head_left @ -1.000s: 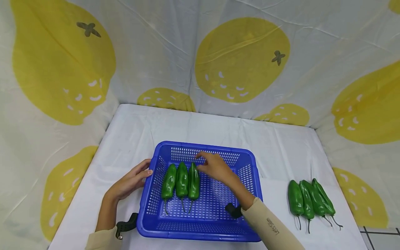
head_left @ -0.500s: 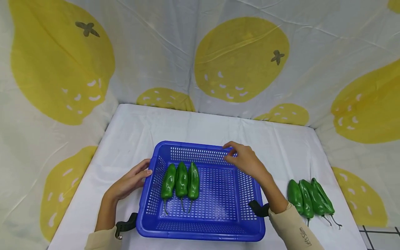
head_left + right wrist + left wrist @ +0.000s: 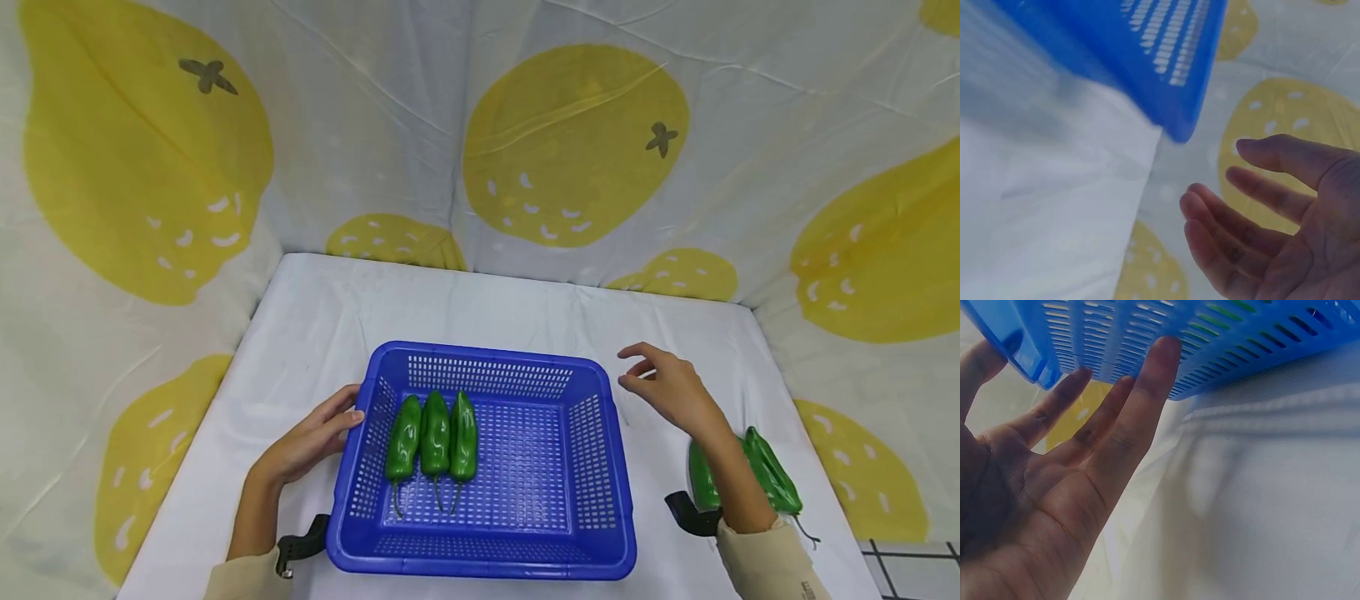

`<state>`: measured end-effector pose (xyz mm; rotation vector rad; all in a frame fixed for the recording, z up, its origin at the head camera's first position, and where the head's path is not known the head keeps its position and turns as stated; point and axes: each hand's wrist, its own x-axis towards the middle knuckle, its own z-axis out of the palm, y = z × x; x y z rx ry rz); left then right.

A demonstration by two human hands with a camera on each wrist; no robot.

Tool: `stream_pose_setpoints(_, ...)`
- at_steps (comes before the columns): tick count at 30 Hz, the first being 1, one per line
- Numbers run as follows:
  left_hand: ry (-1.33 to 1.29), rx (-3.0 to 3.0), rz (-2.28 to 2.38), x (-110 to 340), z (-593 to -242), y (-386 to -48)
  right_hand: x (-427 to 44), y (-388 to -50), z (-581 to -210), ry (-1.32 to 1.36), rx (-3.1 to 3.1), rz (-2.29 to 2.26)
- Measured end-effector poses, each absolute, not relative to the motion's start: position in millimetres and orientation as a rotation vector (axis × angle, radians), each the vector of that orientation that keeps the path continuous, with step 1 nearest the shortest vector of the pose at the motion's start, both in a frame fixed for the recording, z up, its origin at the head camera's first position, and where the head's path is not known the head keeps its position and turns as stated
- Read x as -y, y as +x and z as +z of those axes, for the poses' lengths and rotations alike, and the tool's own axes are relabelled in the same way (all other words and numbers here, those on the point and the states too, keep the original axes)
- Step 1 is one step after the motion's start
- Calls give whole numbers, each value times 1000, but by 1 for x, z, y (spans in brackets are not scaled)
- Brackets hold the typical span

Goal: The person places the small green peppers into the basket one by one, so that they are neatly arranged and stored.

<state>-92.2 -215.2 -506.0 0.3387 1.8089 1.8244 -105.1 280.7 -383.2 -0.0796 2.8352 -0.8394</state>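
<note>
A blue plastic basket (image 3: 480, 568) holds three green peppers (image 3: 436, 437) side by side in its left part, stems toward the front. My left hand (image 3: 311, 440) holds the basket's left side, its thumb over the rim; in the left wrist view the fingers of that hand (image 3: 1085, 469) lie against the slotted outer wall (image 3: 1107, 337). Beyond the basket's right edge, my right hand (image 3: 675, 396) hovers empty with loosely bent fingers, which the right wrist view also shows (image 3: 1272, 219). Partly hidden by the right forearm, more green peppers (image 3: 772, 475) lie on the cloth.
White cloth (image 3: 510, 308) covers the table under the basket. Behind and at the sides hangs a pale curtain with yellow fruit prints (image 3: 577, 150). Dark-lined white tiles (image 3: 918, 571) show at the lower right corner.
My right hand has moved right, from beside the third pepper, across the basket's right edge and out over the cloth. The left hand stays on the basket, and the three peppers in it lie still.
</note>
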Motion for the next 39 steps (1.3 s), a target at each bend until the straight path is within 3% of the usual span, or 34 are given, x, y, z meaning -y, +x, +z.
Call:
stream_pose_setpoints(20,338,-1817,1830,214,-506,-91,-385,-66,-437,208,-2679,-638)
stream_pose_setpoints(39,328,-1802,1840,214,-508,-91,-404,-51,-472,300,-2654,-642)
